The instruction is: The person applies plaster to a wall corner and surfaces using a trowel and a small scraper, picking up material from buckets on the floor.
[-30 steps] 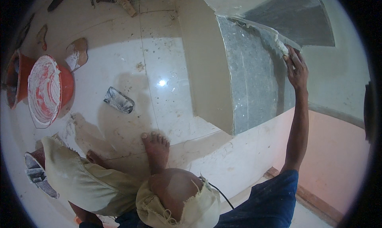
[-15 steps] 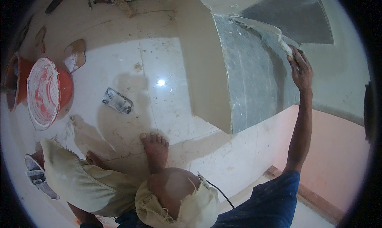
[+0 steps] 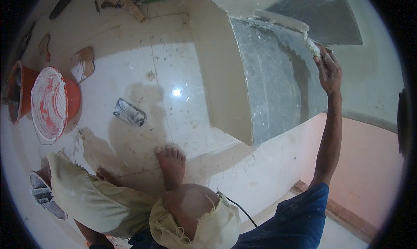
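My right hand [image 3: 331, 75], its fingers closed on the handle, holds a putty-caked trowel [image 3: 282, 21] at the upper right. Its long narrow-looking blade lies against the surface, near the edge where a grey slab [image 3: 276, 92] meets the pale wall. Beyond the blade is a darker grey patch [image 3: 323, 16]. At the lower left, part of my left forearm [image 3: 93, 236] passes beneath the trouser leg, and that hand is hidden. Beside my left knee sits a grey, dusty object with a strap-like bar [image 3: 44, 196]; its kind cannot be made out.
An orange-red basin [image 3: 73, 99] smeared with white paste stands at the left, beside an orange bucket [image 3: 26, 88]. A crumpled dusty packet-like thing [image 3: 130, 113] lies on the tiled floor. Farther off are a brown broken piece [image 3: 84, 62] and scattered tools [image 3: 130, 8].
The trowel has shifted slightly up along the slab's edge and its blade has tilted, showing more of its face. My right hand keeps its hold. The view has shifted a little.
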A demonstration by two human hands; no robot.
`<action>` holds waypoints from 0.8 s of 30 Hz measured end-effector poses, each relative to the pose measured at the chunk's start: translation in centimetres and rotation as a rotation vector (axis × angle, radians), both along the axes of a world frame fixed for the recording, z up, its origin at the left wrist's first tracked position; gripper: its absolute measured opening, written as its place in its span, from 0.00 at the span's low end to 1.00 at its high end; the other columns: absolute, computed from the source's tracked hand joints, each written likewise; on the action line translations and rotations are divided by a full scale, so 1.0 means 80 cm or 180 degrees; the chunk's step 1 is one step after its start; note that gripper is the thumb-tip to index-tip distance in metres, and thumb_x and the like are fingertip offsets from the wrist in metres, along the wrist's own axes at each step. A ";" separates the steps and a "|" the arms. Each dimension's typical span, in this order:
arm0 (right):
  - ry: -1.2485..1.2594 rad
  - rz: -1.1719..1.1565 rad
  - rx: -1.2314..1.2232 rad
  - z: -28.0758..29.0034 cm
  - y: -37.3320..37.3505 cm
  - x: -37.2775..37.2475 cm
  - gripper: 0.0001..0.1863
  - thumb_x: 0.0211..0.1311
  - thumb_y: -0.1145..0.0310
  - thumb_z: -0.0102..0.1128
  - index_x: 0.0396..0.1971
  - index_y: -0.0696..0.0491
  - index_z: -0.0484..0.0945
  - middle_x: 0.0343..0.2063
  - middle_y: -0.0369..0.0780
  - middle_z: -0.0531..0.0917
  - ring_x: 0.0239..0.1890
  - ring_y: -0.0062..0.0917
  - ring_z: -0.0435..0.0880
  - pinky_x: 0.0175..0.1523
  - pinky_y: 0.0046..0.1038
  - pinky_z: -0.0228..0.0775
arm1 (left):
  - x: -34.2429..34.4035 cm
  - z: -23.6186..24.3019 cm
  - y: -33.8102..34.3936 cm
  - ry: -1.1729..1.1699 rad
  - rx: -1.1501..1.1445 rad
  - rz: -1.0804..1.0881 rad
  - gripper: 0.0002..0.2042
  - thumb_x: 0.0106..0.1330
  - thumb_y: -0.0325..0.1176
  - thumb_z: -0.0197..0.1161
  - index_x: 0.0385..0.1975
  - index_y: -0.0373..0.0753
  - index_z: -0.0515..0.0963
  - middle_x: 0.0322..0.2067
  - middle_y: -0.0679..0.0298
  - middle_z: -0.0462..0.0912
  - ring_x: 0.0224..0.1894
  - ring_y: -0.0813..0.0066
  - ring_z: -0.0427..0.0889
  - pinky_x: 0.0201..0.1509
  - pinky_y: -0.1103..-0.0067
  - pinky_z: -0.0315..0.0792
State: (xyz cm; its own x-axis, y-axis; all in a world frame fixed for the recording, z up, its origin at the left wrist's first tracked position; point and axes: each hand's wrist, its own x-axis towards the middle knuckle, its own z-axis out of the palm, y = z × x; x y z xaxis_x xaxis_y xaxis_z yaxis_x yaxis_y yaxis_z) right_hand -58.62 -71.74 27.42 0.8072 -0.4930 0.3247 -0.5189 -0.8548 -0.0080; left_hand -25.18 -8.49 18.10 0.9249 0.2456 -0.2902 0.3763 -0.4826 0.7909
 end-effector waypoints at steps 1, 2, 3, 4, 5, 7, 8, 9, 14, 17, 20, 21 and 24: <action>0.0074 0.0032 -0.0020 0.000 0.002 0.003 0.18 0.67 0.58 0.58 0.55 0.44 0.79 0.46 0.41 0.82 0.43 0.33 0.84 0.46 0.36 0.76 | 0.001 0.001 0.003 0.0027 -0.0073 0.0040 0.19 0.71 0.39 0.58 0.55 0.34 0.74 0.45 0.62 0.78 0.42 0.75 0.76 0.48 0.79 0.73; 0.0125 -0.0018 0.0022 0.002 0.004 0.007 0.18 0.67 0.58 0.58 0.55 0.44 0.79 0.46 0.41 0.82 0.43 0.33 0.84 0.46 0.36 0.76 | 0.002 0.002 0.006 0.0053 -0.0150 0.0084 0.19 0.71 0.40 0.58 0.55 0.33 0.74 0.44 0.62 0.78 0.42 0.75 0.76 0.48 0.79 0.73; 0.0206 -0.0115 0.0055 0.002 0.007 0.000 0.18 0.67 0.58 0.58 0.55 0.44 0.79 0.46 0.41 0.82 0.44 0.33 0.84 0.46 0.36 0.76 | 0.003 -0.019 0.021 0.0035 -0.0192 -0.0063 0.20 0.71 0.41 0.58 0.55 0.33 0.74 0.44 0.62 0.78 0.41 0.75 0.76 0.48 0.79 0.73; 0.0258 -0.0176 0.0109 0.002 0.010 0.003 0.18 0.67 0.58 0.57 0.55 0.43 0.79 0.47 0.40 0.82 0.44 0.33 0.84 0.46 0.36 0.76 | 0.002 -0.020 0.023 -0.0036 -0.0186 -0.0131 0.20 0.71 0.44 0.58 0.54 0.34 0.74 0.42 0.61 0.79 0.39 0.73 0.77 0.45 0.77 0.73; 0.0346 -0.0240 0.0030 0.001 0.009 0.006 0.18 0.68 0.58 0.57 0.55 0.43 0.79 0.47 0.40 0.82 0.44 0.33 0.84 0.46 0.35 0.76 | 0.001 -0.021 0.026 -0.0106 -0.0179 -0.0195 0.21 0.70 0.46 0.57 0.53 0.35 0.75 0.40 0.60 0.79 0.37 0.71 0.78 0.42 0.75 0.74; 0.0526 -0.0374 -0.0143 0.003 0.007 0.012 0.17 0.68 0.58 0.57 0.55 0.42 0.79 0.47 0.39 0.82 0.45 0.34 0.83 0.46 0.35 0.76 | 0.006 -0.025 0.034 -0.0143 -0.0172 -0.0251 0.22 0.70 0.48 0.56 0.55 0.37 0.73 0.42 0.60 0.78 0.39 0.70 0.77 0.44 0.73 0.73; 0.0507 -0.0306 -0.0221 0.008 0.006 0.011 0.18 0.68 0.58 0.57 0.55 0.43 0.79 0.47 0.40 0.82 0.46 0.34 0.83 0.47 0.35 0.76 | 0.011 -0.029 0.040 -0.0131 -0.0210 -0.0245 0.23 0.70 0.49 0.55 0.55 0.37 0.73 0.44 0.60 0.77 0.40 0.69 0.77 0.45 0.72 0.73; 0.0492 -0.0240 -0.0303 0.016 0.002 0.006 0.18 0.68 0.58 0.57 0.55 0.44 0.79 0.47 0.40 0.82 0.46 0.34 0.83 0.47 0.35 0.76 | 0.018 -0.036 0.046 -0.0127 -0.0278 -0.0216 0.24 0.70 0.50 0.54 0.56 0.38 0.72 0.45 0.60 0.77 0.41 0.68 0.76 0.46 0.71 0.72; -0.0030 -0.0105 -0.0294 0.043 0.037 -0.013 0.20 0.68 0.59 0.57 0.56 0.50 0.77 0.47 0.45 0.81 0.46 0.34 0.82 0.49 0.36 0.75 | 0.076 -0.066 0.108 -0.0009 -0.0641 -0.0074 0.27 0.70 0.56 0.49 0.60 0.41 0.69 0.50 0.59 0.74 0.47 0.65 0.74 0.51 0.67 0.70; -0.0127 -0.0276 0.0023 0.059 0.122 0.010 0.19 0.69 0.66 0.55 0.56 0.57 0.76 0.48 0.47 0.81 0.49 0.32 0.81 0.52 0.32 0.73 | 0.120 -0.087 0.162 0.0076 -0.0883 0.0055 0.30 0.70 0.59 0.47 0.62 0.43 0.67 0.54 0.58 0.72 0.51 0.63 0.73 0.54 0.64 0.68; -0.0133 -0.0448 0.0662 0.053 0.238 0.028 0.19 0.69 0.72 0.51 0.57 0.63 0.73 0.50 0.46 0.80 0.50 0.28 0.78 0.53 0.25 0.70 | 0.160 -0.127 0.166 0.0248 -0.1235 -0.0006 0.32 0.70 0.62 0.44 0.64 0.45 0.65 0.57 0.58 0.70 0.54 0.61 0.71 0.57 0.61 0.67; -0.0612 -0.0181 0.1137 0.027 0.275 0.038 0.20 0.69 0.73 0.52 0.58 0.62 0.72 0.50 0.45 0.80 0.49 0.26 0.78 0.52 0.24 0.70 | 0.171 -0.138 0.155 0.0306 -0.1366 -0.0051 0.32 0.70 0.63 0.43 0.65 0.46 0.64 0.58 0.57 0.69 0.55 0.60 0.71 0.58 0.60 0.66; -0.0816 0.0363 0.2430 -0.050 0.395 0.135 0.26 0.66 0.74 0.57 0.64 0.60 0.68 0.50 0.42 0.81 0.46 0.21 0.78 0.53 0.24 0.70 | 0.193 -0.154 0.145 0.0319 -0.1652 -0.0042 0.35 0.70 0.66 0.40 0.68 0.48 0.62 0.62 0.57 0.67 0.59 0.58 0.70 0.61 0.57 0.65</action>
State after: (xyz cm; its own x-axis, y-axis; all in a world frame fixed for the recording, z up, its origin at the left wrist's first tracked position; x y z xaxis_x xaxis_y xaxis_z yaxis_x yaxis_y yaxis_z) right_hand -47.80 -40.17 23.44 0.8119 -0.5725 0.1138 -0.3318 -0.6130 -0.7170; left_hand -9.70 3.07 5.77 0.8885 0.0345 -0.4576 0.4587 -0.0424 0.8876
